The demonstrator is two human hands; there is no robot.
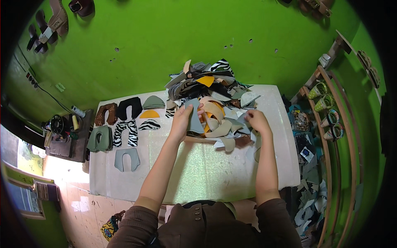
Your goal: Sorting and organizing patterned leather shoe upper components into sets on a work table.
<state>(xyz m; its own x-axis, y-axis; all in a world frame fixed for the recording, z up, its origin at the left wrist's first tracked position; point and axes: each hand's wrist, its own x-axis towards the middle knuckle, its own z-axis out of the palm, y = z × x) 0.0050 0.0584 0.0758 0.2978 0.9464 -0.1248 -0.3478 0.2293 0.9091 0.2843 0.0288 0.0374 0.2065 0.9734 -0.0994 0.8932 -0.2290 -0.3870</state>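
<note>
Grey piece: a flat grey cut piece (193,118) is pinched in the left hand (181,120), thumb on its face, held up at the near left edge of the heap.
Left hand: fingers closed on the grey piece, forearm coming in from the lower edge over the table (194,169).
Right hand: the right hand (257,120) is curled down into the right side of the heap, fingers closed among grey and pale scraps; which single scrap it grips I cannot tell.
Heap: a pile of cut pieces (213,97) in grey, tan, black, orange and zebra print lies at the far middle of the table, spilling toward both hands.
Table: covered with a pale, glittery sheet; its near half is bare.
Sorted pieces: on the left part of the table lie separate shapes, well apart from the heap: a brown patterned piece (106,113), a black piece (129,107), a grey-green cap shape (153,102), an orange sliver (149,114), zebra-print pieces (125,133), a green stack (99,138) and a grey U-shaped piece (127,159).
Left of the table: a small black sewing machine (58,125) on a dark stand.
Right of the table: a curved wooden rack (331,120) holding shoes, with scraps on the floor below it.
Wall: bright green (165,37).
</note>
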